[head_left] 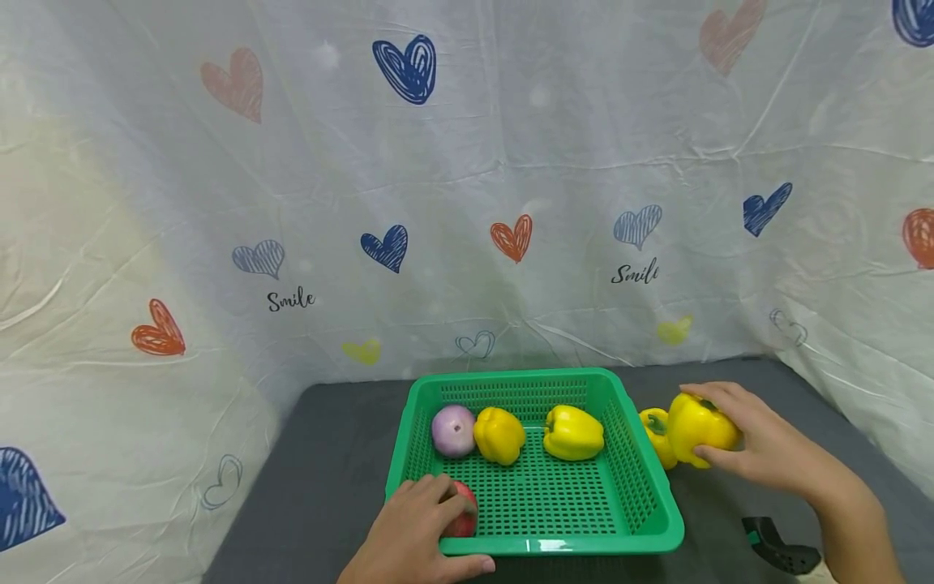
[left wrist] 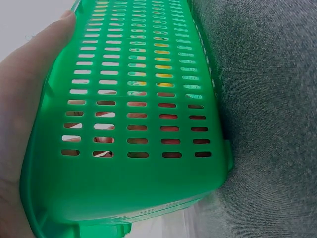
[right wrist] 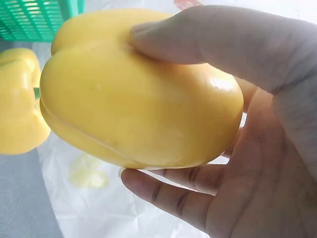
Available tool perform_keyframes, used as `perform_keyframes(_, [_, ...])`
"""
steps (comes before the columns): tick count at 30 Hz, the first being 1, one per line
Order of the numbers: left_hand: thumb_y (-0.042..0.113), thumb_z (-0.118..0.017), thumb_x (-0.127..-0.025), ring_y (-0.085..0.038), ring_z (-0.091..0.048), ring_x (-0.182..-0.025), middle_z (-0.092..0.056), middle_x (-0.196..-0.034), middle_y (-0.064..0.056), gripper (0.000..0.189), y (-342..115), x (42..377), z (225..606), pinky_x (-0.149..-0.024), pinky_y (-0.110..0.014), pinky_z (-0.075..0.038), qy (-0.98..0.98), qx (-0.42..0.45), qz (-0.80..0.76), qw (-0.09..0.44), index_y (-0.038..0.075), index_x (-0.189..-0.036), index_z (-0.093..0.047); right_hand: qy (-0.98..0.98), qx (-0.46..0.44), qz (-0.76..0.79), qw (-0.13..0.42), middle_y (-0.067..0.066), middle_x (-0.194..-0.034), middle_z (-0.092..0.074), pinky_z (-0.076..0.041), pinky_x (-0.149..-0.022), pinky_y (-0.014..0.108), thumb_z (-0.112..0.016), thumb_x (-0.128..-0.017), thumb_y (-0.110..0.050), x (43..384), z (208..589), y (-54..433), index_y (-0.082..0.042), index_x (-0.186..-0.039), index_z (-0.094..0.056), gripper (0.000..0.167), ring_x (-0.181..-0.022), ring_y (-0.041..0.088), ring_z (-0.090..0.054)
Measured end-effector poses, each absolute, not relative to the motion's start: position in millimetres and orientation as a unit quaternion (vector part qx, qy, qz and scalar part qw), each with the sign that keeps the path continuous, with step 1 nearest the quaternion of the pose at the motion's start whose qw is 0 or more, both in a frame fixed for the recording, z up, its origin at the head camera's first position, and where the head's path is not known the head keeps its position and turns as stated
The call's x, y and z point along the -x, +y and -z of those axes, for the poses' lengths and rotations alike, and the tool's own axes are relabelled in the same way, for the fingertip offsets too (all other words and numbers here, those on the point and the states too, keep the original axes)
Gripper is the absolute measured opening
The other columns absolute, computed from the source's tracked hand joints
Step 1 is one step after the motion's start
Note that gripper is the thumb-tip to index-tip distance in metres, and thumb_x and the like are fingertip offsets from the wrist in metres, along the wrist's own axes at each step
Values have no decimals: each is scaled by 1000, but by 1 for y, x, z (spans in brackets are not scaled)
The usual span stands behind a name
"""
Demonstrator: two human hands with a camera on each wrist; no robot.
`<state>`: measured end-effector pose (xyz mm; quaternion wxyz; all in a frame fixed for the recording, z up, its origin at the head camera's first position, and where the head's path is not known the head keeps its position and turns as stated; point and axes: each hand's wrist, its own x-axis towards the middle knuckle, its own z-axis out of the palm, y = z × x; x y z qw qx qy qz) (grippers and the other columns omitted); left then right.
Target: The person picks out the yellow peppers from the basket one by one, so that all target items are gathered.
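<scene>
My left hand grips the near left corner of a green plastic basket. Its thumb lies outside along the rim in the left wrist view, while the fingers reach over inside, partly covering a red round fruit. My right hand holds a yellow bell pepper above the table, right of the basket, thumb on one side and fingers on the other. A second yellow bell pepper is beside the basket's right wall, partly hidden. Inside lie two more, one at left and one at right, plus a purple onion-like ball.
The basket stands on a dark grey table. A black curved object is near my right forearm, its kind unclear. Behind and at the sides hangs a white sheet printed with hearts, bordering the table.
</scene>
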<state>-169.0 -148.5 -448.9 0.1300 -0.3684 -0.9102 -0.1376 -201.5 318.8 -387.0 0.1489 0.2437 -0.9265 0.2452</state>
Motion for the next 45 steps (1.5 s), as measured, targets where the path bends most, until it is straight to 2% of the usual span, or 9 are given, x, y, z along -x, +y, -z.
perform_keyframes(7, [75, -56, -87, -3, -40, -78, -45, -92, 17, 50, -148, 169, 449, -68, -26, -34, -909, 369, 135, 140, 28, -101, -68, -929, -237, -236, 159, 16, -125, -54, -49, -66, 28, -90, -72, -10, 205, 389, 326, -3, -135, -55, 72, -96, 23, -50])
perform_keyframes(15, [74, -56, -88, -4, -42, -81, -48, -96, 15, 51, -149, 169, 450, -68, -26, -36, -911, 367, 135, 127, 28, -103, -68, -938, -217, -219, 156, 19, -123, -54, -46, -66, 32, -90, -72, -11, 209, 393, 333, -2, -134, -54, 72, -95, 26, -51])
perform_keyframes(24, [74, -56, -87, -4, -41, -80, -46, -94, 16, 50, -148, 167, 448, -68, -26, -35, -910, 367, 137, 133, 27, -102, -68, -954, -179, -210, 121, 27, -125, -49, -46, -69, 48, -88, -74, -10, 209, 396, 337, 1, -136, -50, 74, -97, 39, -50])
perform_keyframes(45, [74, -57, -87, -4, -41, -79, -47, -94, 15, 51, -148, 168, 449, -67, -24, -34, -908, 371, 135, 143, 27, -102, -68, -963, -150, -208, 79, 33, -122, -46, -46, -69, 55, -84, -74, -9, 223, 413, 349, 6, -136, -48, 72, -96, 47, -50])
